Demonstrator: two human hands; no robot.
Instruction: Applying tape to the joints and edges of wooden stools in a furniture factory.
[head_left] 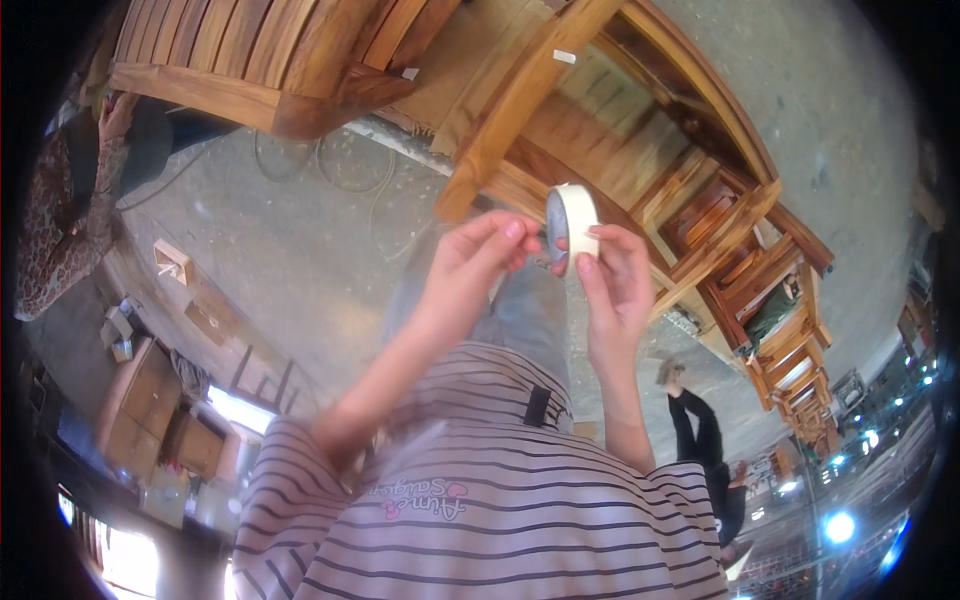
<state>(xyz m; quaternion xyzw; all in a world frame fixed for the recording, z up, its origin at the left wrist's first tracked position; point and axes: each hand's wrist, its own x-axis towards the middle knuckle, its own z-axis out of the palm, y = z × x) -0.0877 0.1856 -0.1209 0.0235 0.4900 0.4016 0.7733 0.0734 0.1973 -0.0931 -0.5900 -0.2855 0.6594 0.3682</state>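
From where I stand, far on the left there is a spotty cloth (62, 235), and then a small wooden box (172, 262) on the grey floor (285, 240). Next comes a big piece of slatted wooden furniture (225, 45). In the middle is the person's left hand (490, 245), with the fingers curled in and the thumb pressed close to a finger. I can't tell if it is pinching a bit of tape or nothing. Right beside it, up in the air, is the roll of cream tape (581, 218). The right hand (618, 278) is bent around the low part of the roll and holds it with its fingers and thumb. I think the roll could slip and drop to the floor, because only the fingers hold it and nothing is under it. A hard or crooked pull might rip the tape or make it stick to itself. Farther right, another person (705, 430) in black is near, and a shiny wooden furniture frame (737, 103) could get a bump if the tape fell that way.
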